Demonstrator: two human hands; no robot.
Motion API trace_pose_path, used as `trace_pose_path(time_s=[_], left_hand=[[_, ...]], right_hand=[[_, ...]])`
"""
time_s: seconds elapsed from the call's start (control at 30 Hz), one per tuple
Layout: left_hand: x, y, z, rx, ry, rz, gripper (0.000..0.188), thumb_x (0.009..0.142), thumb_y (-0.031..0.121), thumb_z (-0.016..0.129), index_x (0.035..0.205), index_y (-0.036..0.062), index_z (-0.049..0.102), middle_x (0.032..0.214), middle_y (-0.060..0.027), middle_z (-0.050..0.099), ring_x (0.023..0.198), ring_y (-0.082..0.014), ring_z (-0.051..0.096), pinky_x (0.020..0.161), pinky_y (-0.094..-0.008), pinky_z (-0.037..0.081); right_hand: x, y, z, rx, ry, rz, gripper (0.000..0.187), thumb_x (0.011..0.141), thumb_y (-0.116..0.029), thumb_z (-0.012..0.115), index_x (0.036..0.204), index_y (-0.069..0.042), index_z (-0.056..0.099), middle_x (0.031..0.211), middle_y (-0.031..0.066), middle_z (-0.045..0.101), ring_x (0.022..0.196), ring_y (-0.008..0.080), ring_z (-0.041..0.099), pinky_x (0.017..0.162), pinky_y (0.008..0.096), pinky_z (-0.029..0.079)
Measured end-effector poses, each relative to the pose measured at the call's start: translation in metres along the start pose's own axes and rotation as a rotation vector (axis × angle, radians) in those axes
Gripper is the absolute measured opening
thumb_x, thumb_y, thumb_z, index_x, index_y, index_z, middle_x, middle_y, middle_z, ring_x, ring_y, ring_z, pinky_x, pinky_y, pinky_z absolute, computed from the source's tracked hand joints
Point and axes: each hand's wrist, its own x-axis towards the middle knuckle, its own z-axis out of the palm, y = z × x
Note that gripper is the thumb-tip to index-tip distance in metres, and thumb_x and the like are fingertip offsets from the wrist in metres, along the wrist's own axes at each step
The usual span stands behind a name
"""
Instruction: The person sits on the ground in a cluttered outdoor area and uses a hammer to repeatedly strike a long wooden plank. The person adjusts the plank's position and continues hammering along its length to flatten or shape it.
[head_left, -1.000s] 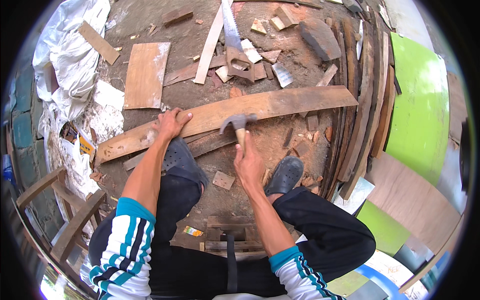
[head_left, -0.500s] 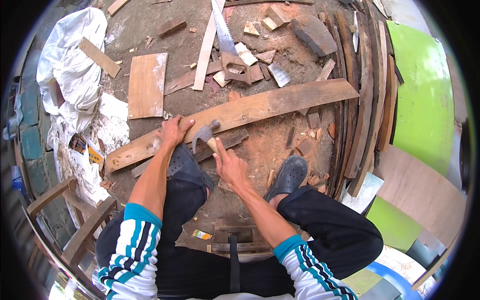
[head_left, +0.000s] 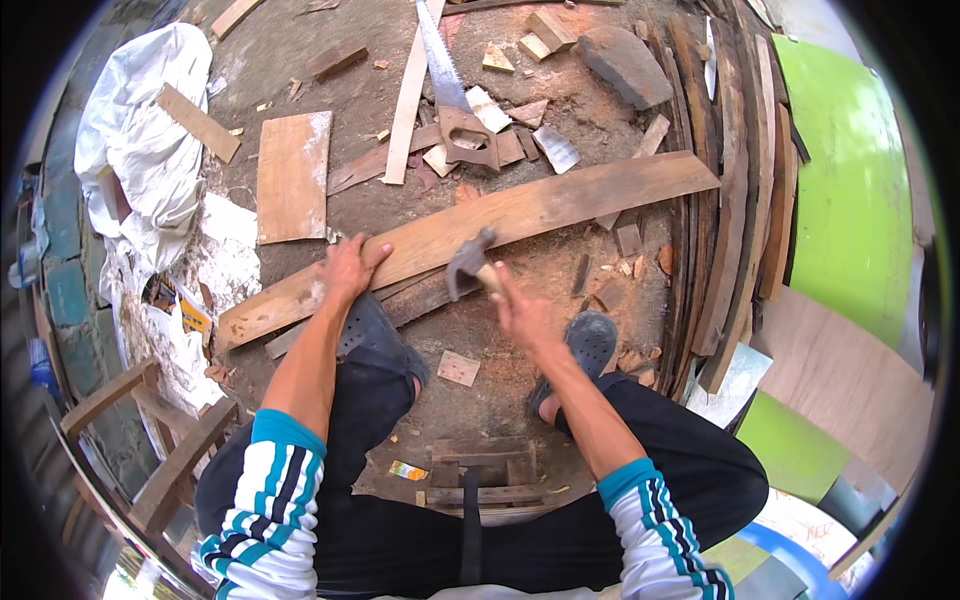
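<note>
A long wooden plank (head_left: 560, 205) lies slantwise across the ground in front of me. My left hand (head_left: 347, 268) holds it near its left end, fingers over the far edge and thumb spread along the top. My right hand (head_left: 525, 318) is closed round the handle of a claw hammer (head_left: 470, 262). The hammer's metal head hangs over the plank's near edge, slightly blurred. Under and beside the plank lies a darker, narrower board (head_left: 425, 297). My left clog (head_left: 375, 335) is close to that board, and my right clog (head_left: 591, 342) stands beyond my right wrist.
A handsaw (head_left: 462, 120) lies among wood offcuts past the plank. Long boards (head_left: 735, 200) are stacked at the right, beside a green panel (head_left: 845, 190). A rectangular board (head_left: 293, 175) and white sacking (head_left: 145, 130) lie at the left. A wooden frame (head_left: 175, 470) stands near left.
My right hand has moved to the right with the hammer, away from my left hand. A small wood offcut on the ground now shows fully. My left hand stays on the plank.
</note>
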Motion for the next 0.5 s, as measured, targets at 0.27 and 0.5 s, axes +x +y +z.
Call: trace_pose_path(time_s=[0.27, 0.5], left_hand=[[0.002, -0.001, 0.006, 0.032, 0.024, 0.011, 0.079, 0.088, 0.074, 0.051, 0.142, 0.0169, 0.054, 0.139, -0.0135, 0.054, 0.135, -0.0335, 0.042, 0.106, -0.0703, 0.024], [0.000, 0.002, 0.007, 0.041, 0.054, 0.032, 0.077, 0.090, 0.073, 0.048, 0.141, 0.0161, 0.053, 0.141, -0.0130, 0.052, 0.135, -0.0328, 0.042, 0.107, -0.0692, 0.025]], right_hand=[[0.001, -0.015, -0.004, -0.085, -0.077, -0.109, 0.054, 0.104, -0.045, 0.047, 0.154, -0.027, 0.038, 0.070, 0.0109, 0.061, 0.043, 0.0157, 0.048, 0.035, 0.0337, 0.040], [-0.003, 0.009, -0.024, 0.127, 0.010, 0.143, 0.048, 0.105, -0.040, 0.046, 0.148, -0.020, 0.044, 0.069, 0.0121, 0.063, 0.049, 0.0216, 0.059, 0.043, 0.0370, 0.046]])
